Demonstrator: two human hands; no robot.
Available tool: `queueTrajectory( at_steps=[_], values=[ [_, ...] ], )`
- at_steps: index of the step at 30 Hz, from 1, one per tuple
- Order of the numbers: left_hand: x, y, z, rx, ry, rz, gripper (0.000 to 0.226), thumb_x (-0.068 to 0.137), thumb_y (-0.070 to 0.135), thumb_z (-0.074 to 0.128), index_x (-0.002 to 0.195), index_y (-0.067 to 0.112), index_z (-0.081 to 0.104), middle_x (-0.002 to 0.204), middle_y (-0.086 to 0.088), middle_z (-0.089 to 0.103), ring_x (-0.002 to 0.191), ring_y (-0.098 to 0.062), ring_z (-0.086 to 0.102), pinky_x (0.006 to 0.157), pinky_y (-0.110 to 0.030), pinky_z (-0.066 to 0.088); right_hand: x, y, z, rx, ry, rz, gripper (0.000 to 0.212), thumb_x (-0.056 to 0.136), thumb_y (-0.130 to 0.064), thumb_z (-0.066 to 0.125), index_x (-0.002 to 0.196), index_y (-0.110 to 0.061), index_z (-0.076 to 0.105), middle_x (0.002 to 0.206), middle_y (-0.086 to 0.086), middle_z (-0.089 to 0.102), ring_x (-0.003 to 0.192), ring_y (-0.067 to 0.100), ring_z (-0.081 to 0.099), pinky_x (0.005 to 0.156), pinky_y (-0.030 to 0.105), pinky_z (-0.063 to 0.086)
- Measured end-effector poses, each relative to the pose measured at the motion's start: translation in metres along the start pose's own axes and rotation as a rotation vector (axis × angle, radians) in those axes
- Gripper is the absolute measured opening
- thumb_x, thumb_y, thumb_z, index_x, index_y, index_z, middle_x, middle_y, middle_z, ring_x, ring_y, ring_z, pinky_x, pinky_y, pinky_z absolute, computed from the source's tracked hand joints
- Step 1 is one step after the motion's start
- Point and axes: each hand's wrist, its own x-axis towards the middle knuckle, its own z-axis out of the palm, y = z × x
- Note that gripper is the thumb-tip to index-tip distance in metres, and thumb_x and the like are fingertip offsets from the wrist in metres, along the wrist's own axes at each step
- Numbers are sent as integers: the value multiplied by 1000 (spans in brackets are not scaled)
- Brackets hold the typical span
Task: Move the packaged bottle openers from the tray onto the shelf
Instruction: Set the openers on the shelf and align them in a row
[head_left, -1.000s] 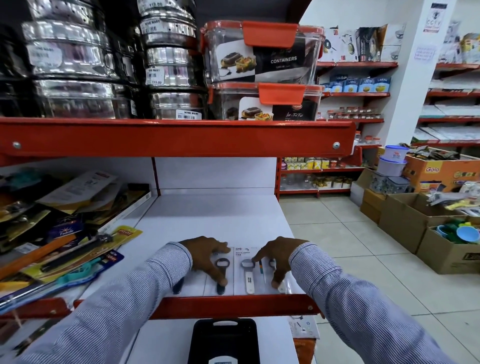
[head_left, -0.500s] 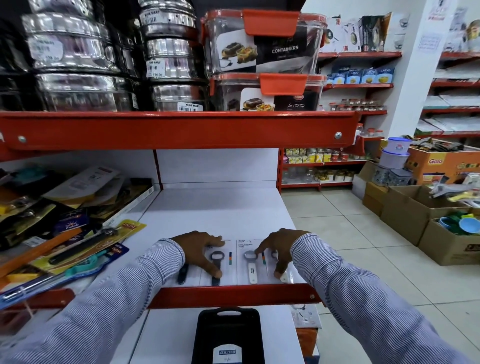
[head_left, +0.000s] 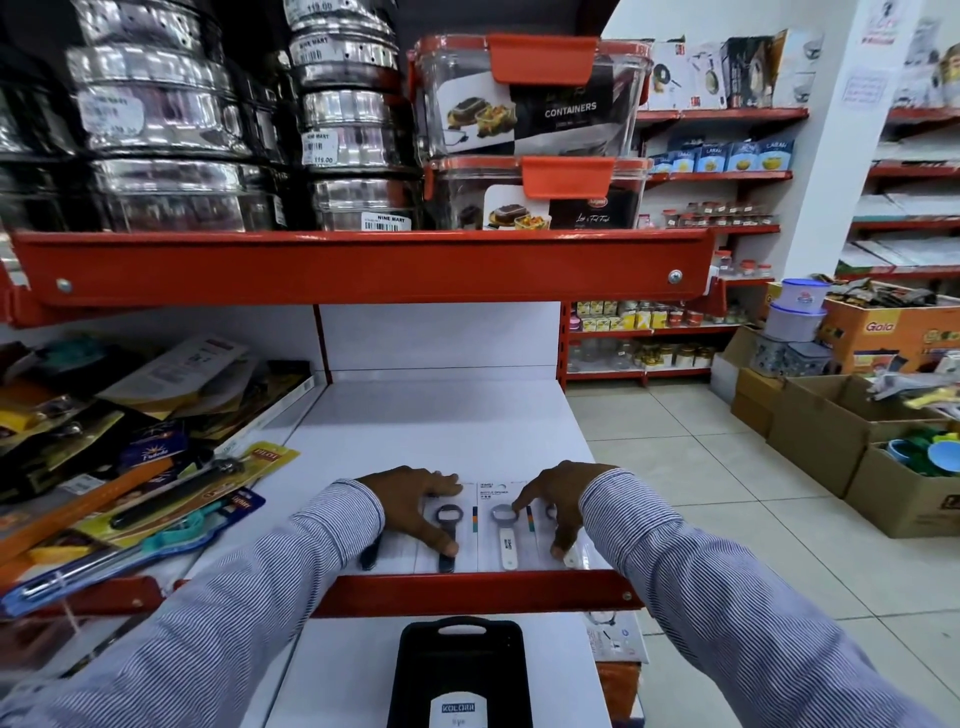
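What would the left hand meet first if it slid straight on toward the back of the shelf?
Probably nothing: the left hand faces bare white shelf board up to the white back panel, though depth is uncertain.

**One head-worn view, close over the shelf**

A single wide-angle camera looks forward and down from the person's head. The white shelf (head_left: 441, 431) lies near, toward 12 o'clock; the aisle floor (head_left: 701, 493) stretches off toward 2 o'clock. No second view overlaps it.
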Motion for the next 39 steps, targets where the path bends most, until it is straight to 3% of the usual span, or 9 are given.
queueTrajectory(
  at_steps=[4,8,18,39],
  values=[
    [-11,-19,-20,25,3,-64,109,64,67,80,154,38,26,168,11,15,155,-14,16,128,-39,12,2,-1,0,-2,-6,8,84,74,-32,84,146,-34,40,156,-1,36,143,27,36,115,50,36],
    [-26,-52,-29,154,-92,-176,110,61,67,81,153,38,29,166,8,23,152,-16,24,125,-38,16,3,1,0,6,7,2,83,72,-32,85,144,-35,44,154,-1,39,141,26,39,114,48,38],
    [-26,-54,-15,36,-63,-91,108,55,61,86,149,40,39,163,15,30,149,-12,31,125,-34,22,5,0,-1,10,11,32,85,68,-33,88,142,-38,45,155,-2,37,142,25,36,115,49,37],
    [-39,-33,-20,175,-88,-126,102,68,64,78,154,38,29,167,10,21,153,-19,22,127,-44,17,-1,-9,-5,-52,-21,59,81,75,-32,83,144,-37,42,157,-2,33,144,26,33,116,46,32]
  ],
)
